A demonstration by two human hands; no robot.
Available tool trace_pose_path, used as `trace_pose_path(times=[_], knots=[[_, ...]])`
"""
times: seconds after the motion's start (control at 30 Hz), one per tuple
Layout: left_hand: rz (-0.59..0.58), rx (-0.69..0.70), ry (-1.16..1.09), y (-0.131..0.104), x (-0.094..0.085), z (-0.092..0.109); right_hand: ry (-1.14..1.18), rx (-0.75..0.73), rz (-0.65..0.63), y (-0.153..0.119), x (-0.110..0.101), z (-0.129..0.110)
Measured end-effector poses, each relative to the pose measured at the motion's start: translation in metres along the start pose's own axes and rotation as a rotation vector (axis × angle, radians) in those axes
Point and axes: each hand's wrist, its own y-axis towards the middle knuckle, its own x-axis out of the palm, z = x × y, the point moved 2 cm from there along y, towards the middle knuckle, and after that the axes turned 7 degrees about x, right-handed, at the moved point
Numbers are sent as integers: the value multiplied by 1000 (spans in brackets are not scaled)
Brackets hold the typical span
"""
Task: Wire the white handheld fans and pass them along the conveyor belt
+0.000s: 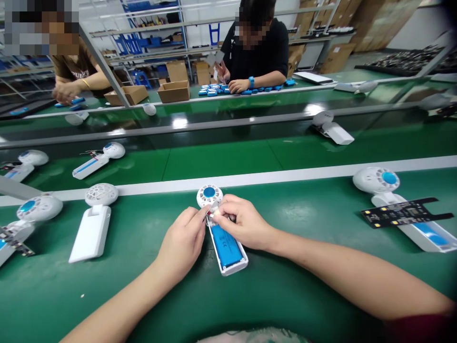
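A white handheld fan [234, 272] lies before me with its casing open and its round head [209, 192] pointing away. A blue battery pack [225, 245] fills the handle. At the fan's neck, my left hand [183, 238] has thumb and forefinger pinched together from the left. My right hand [246, 221] is closed from the other side, its fingertips meeting the left ones. Between them shows a small pale flat piece [214, 206], with a bit of red beside it. The fingers cover most of the neck, so what the left fingertips hold is hidden.
More fans lie left, one face down [91, 233] and one with a circuit board [16, 240]. At right, a fan [374, 180] carries a black circuit board [403, 213]. Beyond a white rail [171, 182] runs a green belt [221, 155] with fans. Two people work across it.
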Motion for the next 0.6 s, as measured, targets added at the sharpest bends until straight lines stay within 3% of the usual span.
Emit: trace_pose_path(times=[0.27, 0.6], knots=[[-36, 23, 142, 0, 3, 10, -58, 8, 36, -6, 3, 0], [-55, -8, 129, 0, 2, 10, -3, -2, 30, -9, 1, -8]])
